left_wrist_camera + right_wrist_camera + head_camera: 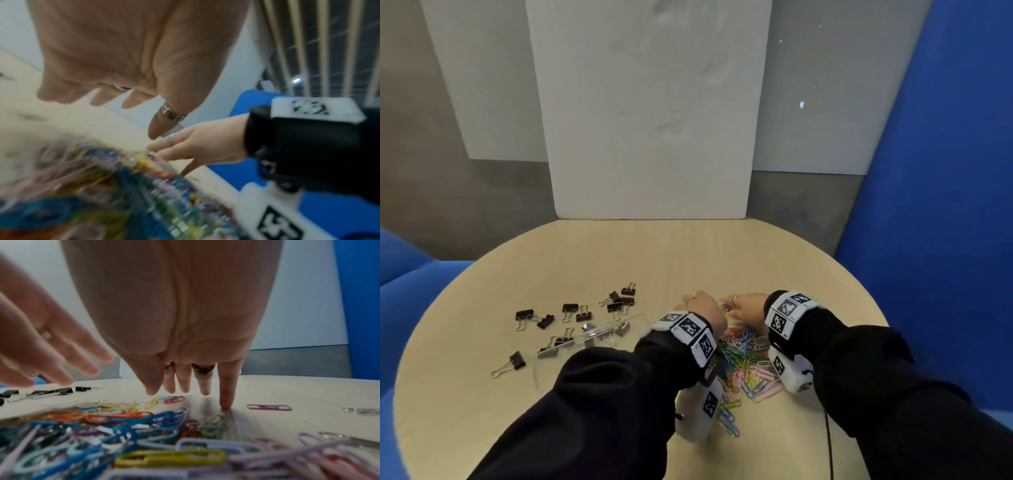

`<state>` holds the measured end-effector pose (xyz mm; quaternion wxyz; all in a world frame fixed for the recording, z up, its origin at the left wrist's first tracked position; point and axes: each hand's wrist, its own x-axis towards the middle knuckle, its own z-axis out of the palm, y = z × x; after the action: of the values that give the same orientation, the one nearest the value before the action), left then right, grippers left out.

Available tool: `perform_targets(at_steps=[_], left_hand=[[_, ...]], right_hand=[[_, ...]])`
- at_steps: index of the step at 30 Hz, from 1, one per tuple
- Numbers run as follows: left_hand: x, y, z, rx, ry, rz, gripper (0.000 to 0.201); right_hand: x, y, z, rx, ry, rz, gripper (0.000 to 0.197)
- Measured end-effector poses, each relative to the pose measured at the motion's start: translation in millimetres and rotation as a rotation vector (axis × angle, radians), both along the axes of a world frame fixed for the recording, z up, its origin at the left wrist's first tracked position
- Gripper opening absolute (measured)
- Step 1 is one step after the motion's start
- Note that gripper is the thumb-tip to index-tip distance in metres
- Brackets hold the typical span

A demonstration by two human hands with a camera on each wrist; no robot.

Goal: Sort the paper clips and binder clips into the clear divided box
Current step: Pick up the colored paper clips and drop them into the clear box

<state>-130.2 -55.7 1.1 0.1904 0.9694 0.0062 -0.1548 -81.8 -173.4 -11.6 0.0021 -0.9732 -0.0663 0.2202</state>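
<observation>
Both hands sit at the far edge of the coloured paper clips (748,356), lower centre of the head view: left hand (703,308) and right hand (748,308), each grip wide with fingers straight and holding nothing, apparently fencing in the pile. Black binder clips (571,318) lie scattered at left centre on the counter (808,284). The clear divided box (589,334) lies among them, so clips probably go leftward.

Left hand (115,53) fingers spread above blurred coloured paper clips (115,194), right hand (205,146) fingertips touching the heap
</observation>
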Motion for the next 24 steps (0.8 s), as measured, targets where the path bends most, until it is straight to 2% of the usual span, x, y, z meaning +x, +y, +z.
perform_targets(at_steps=[3,5,7,10,13,16,20,24], left_hand=[[10.3,-1.4,-17.2,0.102,0.077,0.11,0.066],[12.5,-1.3,-25.8,0.104,0.087,0.111,0.064],[10.3,-3.6,-30.1,0.165,0.109,0.055,0.062],[2.7,-7.7,-25.8,0.213,0.083,-0.171,0.065],[-4.2,-14.3,-20.2,0.132,0.024,-0.323,0.053],[-4.4,-29.7,-15.5,0.12,-0.031,-0.339,0.062],[-1.9,-44.5,-14.3,0.176,-0.029,-0.346,0.063],[-1.8,-46.4,-20.2,0.272,-0.006,-0.427,0.059]], right_hand=[[-4.3,-1.6,3.0,-0.01,0.004,0.05,0.045],[-8.8,-3.8,4.5,-0.009,0.011,0.097,0.043],[-15.5,-7.9,6.8,-0.008,0.035,0.136,0.042],[-28.2,-19.6,14.9,0.043,0.059,0.153,0.041],[-35.6,-39.7,22.6,0.175,-0.071,0.047,0.037],[-32.0,-67.0,19.3,0.172,-0.19,-0.121,0.034],[-37.3,-91.7,9.1,0.013,-0.148,-0.291,0.036],[-47.1,-95.5,4.2,0.057,-0.121,-0.323,0.033]])
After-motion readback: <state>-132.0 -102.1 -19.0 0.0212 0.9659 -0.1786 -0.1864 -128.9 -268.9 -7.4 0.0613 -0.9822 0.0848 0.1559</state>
